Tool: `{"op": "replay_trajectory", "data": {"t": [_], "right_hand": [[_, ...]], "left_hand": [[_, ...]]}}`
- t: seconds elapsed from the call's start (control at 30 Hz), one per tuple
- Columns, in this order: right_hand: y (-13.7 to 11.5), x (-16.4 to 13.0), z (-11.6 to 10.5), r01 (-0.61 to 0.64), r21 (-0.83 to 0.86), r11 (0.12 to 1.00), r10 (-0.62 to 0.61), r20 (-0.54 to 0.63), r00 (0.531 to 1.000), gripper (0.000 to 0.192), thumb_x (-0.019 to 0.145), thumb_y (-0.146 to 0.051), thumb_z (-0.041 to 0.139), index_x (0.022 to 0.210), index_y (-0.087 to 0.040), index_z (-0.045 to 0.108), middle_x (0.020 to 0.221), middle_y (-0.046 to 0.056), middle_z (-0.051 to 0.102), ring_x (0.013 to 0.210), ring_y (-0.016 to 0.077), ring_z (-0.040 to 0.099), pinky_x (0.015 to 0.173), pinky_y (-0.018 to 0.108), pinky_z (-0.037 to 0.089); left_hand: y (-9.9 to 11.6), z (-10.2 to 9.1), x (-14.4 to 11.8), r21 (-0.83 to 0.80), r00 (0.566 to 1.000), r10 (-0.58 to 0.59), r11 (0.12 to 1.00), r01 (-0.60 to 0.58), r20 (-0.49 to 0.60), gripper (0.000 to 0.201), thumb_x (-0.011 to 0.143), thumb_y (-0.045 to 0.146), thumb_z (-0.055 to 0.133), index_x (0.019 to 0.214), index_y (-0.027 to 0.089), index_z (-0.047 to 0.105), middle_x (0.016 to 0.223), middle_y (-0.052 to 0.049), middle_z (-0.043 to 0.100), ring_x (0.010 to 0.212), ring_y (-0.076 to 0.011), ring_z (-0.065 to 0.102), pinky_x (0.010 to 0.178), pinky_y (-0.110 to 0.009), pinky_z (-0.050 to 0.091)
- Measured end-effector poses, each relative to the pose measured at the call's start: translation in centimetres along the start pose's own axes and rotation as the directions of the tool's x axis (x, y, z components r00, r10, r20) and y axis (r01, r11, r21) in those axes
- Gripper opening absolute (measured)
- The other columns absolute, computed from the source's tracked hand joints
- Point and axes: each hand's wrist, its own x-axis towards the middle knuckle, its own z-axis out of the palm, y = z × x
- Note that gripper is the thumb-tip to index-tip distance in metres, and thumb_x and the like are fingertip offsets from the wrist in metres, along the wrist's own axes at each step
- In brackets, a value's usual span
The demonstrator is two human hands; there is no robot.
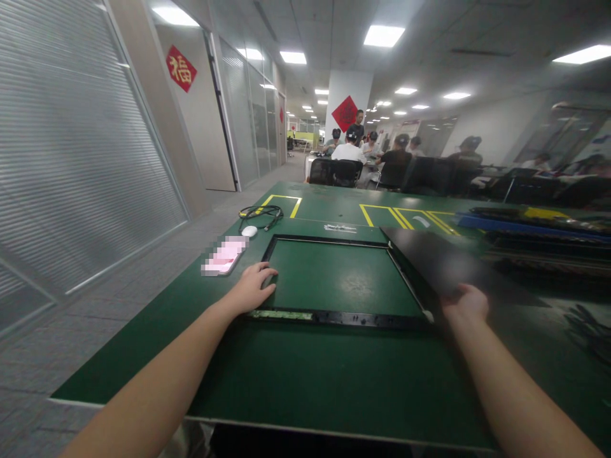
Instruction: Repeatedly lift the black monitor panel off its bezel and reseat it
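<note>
A thin black rectangular frame [367, 319] lies flat on the green table, its open middle showing the tabletop. A pale green strip [281, 315] runs along part of its near side. My left hand [255, 286] grips the frame's left side near the front corner, fingers curled over the rim. In my right hand [468, 305] is the near edge of a dark flat panel [429, 254], tilted up beside the frame's right side. The panel and this hand are smeared by motion, and the fingers beneath the panel are hidden.
Left of the frame are a pink phone [224, 256], a white mouse [249, 231] and a coiled black cable [260, 215]. Dark panels with a blue edge [496, 222] are stacked at right. Yellow tape [401, 216] marks the table [324, 375]. Several people sit beyond.
</note>
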Motion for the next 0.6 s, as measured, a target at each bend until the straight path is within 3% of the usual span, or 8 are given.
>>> {"op": "replay_trajectory", "data": {"t": [0.07,0.17,0.33,0.6], "right_hand": [[0.02,-0.10,0.10,-0.030,0.017,0.999,0.032,-0.097,0.995,0.026,0.054,-0.010,0.053,0.073,-0.025,0.043,0.068,-0.005,0.055,0.060,0.0157,0.058,0.061,0.038,0.058],[-0.06,-0.31,0.29,-0.078,0.045,0.996,0.083,-0.144,0.986,0.027,0.053,-0.008,0.054,0.073,-0.024,0.047,0.070,-0.004,0.058,0.064,0.0164,0.061,0.064,0.039,0.059],[-0.21,-0.65,0.54,-0.136,0.067,0.988,0.143,-0.114,0.983,0.024,0.056,-0.008,0.052,0.074,-0.024,0.047,0.074,-0.001,0.061,0.067,0.0177,0.062,0.064,0.039,0.060],[-0.67,-0.86,0.47,-0.211,0.114,0.971,0.222,-0.097,0.970,0.026,0.060,-0.004,0.053,0.078,-0.023,0.051,0.077,-0.001,0.063,0.066,0.0158,0.063,0.060,0.034,0.060]], "left_hand": [[-0.01,0.00,0.01,0.006,1.000,0.002,1.000,-0.002,0.000,0.042,0.081,0.039,0.058,0.117,0.021,0.069,0.139,-0.015,0.057,0.131,-0.0391,0.048,0.110,-0.054,0.036],[0.02,-0.02,0.02,0.015,1.000,0.010,1.000,-0.010,0.003,0.041,0.082,0.039,0.057,0.117,0.021,0.069,0.138,-0.015,0.057,0.130,-0.0390,0.049,0.109,-0.053,0.037],[0.10,-0.02,0.00,0.028,1.000,0.012,1.000,-0.012,0.003,0.043,0.083,0.038,0.056,0.118,0.017,0.069,0.138,-0.018,0.056,0.131,-0.0398,0.048,0.109,-0.054,0.037],[0.10,0.10,0.03,0.045,1.000,0.010,0.999,-0.010,-0.001,0.040,0.083,0.037,0.057,0.117,0.021,0.069,0.138,-0.015,0.057,0.133,-0.0384,0.047,0.110,-0.053,0.035]]}}
